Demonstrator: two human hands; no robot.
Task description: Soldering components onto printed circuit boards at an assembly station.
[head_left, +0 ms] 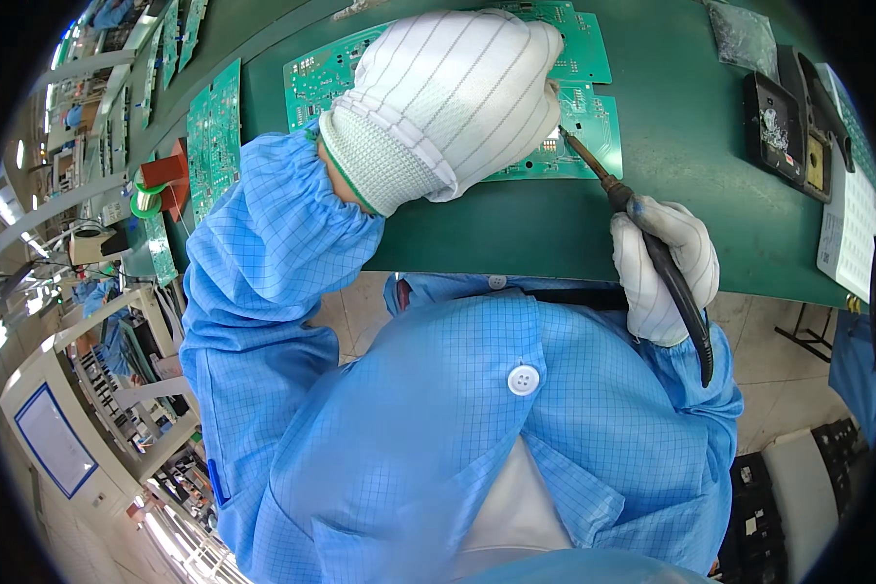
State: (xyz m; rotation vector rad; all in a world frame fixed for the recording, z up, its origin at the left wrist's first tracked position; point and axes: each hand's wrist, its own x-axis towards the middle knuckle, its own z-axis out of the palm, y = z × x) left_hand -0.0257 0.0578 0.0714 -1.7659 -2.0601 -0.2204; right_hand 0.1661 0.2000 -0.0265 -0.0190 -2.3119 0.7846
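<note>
Iron (670,274): clasped by fingers of right hand (640,282), slanted toward board (603,136), presumably for fine tip control. Board: flat on worktop (691,127), partly beneath left hand (462,88), perhaps steadied; left fingers hidden, grip cannot be told.

You have bare worktop (691,131) to pass over between the circuit boards (602,136) and the black tray (761,115) at right, plus a strip below the boards. Your left hand (462,88) blocks the boards' middle; the soldering iron (664,261) in your right hand (686,243) slants across the strip's right end. Your left sleeve (282,209) bounds its other end.
</note>
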